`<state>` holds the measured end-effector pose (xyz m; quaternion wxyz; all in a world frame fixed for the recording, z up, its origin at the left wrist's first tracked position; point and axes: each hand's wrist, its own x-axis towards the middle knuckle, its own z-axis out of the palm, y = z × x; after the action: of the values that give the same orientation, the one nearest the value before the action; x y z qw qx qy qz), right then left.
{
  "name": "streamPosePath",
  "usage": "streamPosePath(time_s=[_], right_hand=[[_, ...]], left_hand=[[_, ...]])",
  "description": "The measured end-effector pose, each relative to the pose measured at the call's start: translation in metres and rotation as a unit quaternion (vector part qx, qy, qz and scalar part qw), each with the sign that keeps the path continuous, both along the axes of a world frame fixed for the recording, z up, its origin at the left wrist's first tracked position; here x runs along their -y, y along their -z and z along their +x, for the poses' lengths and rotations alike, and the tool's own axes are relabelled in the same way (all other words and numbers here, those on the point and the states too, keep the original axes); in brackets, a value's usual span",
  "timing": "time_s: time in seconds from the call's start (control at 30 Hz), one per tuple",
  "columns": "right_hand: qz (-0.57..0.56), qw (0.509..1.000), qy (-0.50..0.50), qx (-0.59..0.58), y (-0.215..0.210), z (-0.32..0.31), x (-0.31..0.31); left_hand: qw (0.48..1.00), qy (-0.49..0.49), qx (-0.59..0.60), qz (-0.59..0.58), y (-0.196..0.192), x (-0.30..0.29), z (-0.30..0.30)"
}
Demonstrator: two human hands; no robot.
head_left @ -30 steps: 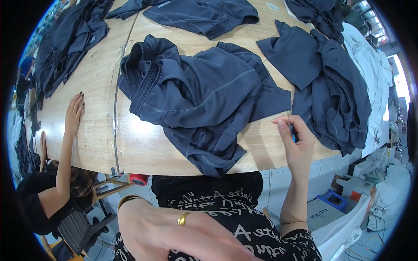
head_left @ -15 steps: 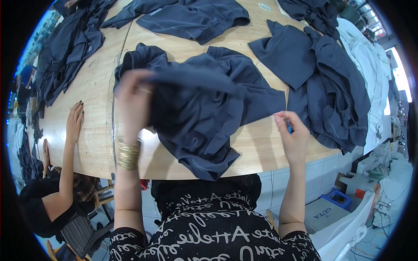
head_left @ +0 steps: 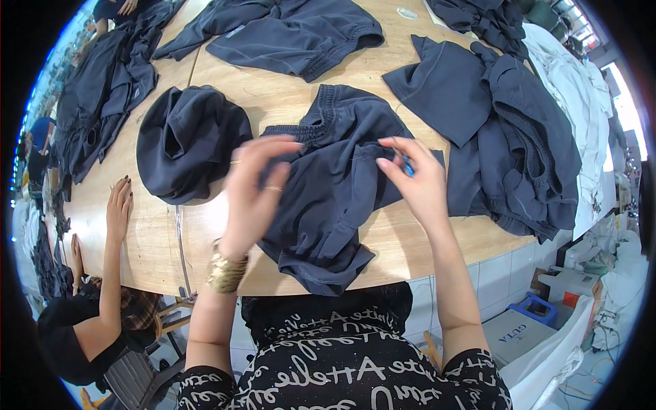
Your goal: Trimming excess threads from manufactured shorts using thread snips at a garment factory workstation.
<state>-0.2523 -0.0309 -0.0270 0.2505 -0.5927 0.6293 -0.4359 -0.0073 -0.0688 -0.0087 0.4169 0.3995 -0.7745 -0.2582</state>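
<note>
A dark grey pair of pants (head_left: 328,171) with a gathered elastic waistband lies rumpled in front of me. Over its left side hovers my left hand (head_left: 253,191), slightly blurred, with thumb and fingers apart and nothing in them. Above the right part of the pants is my right hand (head_left: 418,179), its thumb and forefinger curled toward each other. A small blue object (head_left: 408,167) shows inside that hand; most of it is hidden by the fingers. To the left of the pants, a dark grey garment (head_left: 188,143) sits bunched in a round heap, apart from both hands.
More dark garments (head_left: 301,41) lie at the far side, with a pile (head_left: 526,143) at the right and another (head_left: 109,89) at the left. White cloth (head_left: 570,89) covers the right edge. Another person's hand (head_left: 119,208) rests on the wooden table (head_left: 150,253).
The bunched garment has left my left hand and now lies at the left. That hand has come right and nearer; my right hand has moved left and farther, over the pants.
</note>
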Motion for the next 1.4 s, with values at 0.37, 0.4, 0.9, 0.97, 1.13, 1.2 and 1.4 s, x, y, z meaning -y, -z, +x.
streamPosePath(time_s=[0.37,0.4,0.9,0.97,1.13,1.2,1.4], right_hand=[[0.062,0.989,-0.069,0.114,-0.006,-0.024,0.000],[0.087,0.972,-0.078,0.205,-0.015,-0.025,-0.006],[-0.067,0.994,0.034,0.074,-0.017,0.020,-0.034],[-0.089,0.993,0.030,0.073,-0.020,0.032,-0.045],[-0.146,0.987,0.034,0.054,-0.017,0.050,-0.049],[-0.137,0.988,0.050,0.047,-0.018,0.049,-0.052],[0.141,0.893,0.020,0.428,-0.028,0.035,-0.052]], left_hand=[[0.914,0.338,-0.004,0.223,0.022,0.055,-0.079],[0.901,0.363,0.011,0.238,0.020,0.058,-0.078],[0.847,0.131,-0.212,0.470,-0.006,-0.011,-0.048],[0.861,0.113,-0.206,0.450,-0.003,-0.018,-0.045],[0.886,0.116,-0.241,0.380,0.001,-0.031,-0.054],[0.874,0.111,-0.265,0.391,-0.004,-0.032,-0.057],[0.892,0.117,-0.239,0.366,-0.008,-0.030,-0.049]])
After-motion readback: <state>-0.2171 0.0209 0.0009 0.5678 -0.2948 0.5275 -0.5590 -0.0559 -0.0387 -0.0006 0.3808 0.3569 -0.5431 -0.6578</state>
